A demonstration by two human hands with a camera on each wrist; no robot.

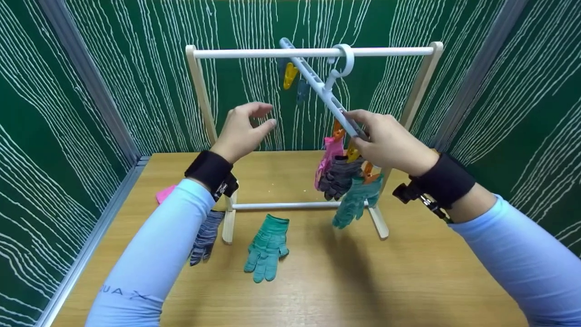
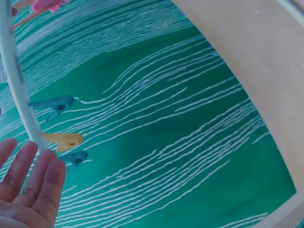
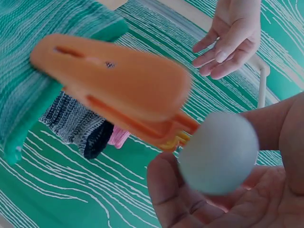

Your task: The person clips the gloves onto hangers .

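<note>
My right hand (image 1: 386, 138) holds the near end of a pale blue clip hanger (image 1: 321, 91), which hooks over a rail and slants. Clips below that end carry a pink glove (image 1: 330, 154), a dark grey knit glove (image 1: 338, 175) and a green glove (image 1: 358, 200). In the right wrist view, an orange clip (image 3: 118, 78) bites the green glove's cuff, beside the hanger's rounded end (image 3: 218, 152). My left hand (image 1: 240, 131) is held in the air left of the hanger, thumb and fingers apart, touching nothing. A yellow clip (image 1: 289, 76) and blue clips dangle at the far end.
A wooden rack with a white rail (image 1: 254, 53) stands on the table (image 1: 308, 281). Another green glove (image 1: 268, 250) lies in front, beside a grey striped glove (image 1: 206, 236). Something pink (image 1: 164, 194) shows partly behind the left forearm. Green walls with white streaks surround the table.
</note>
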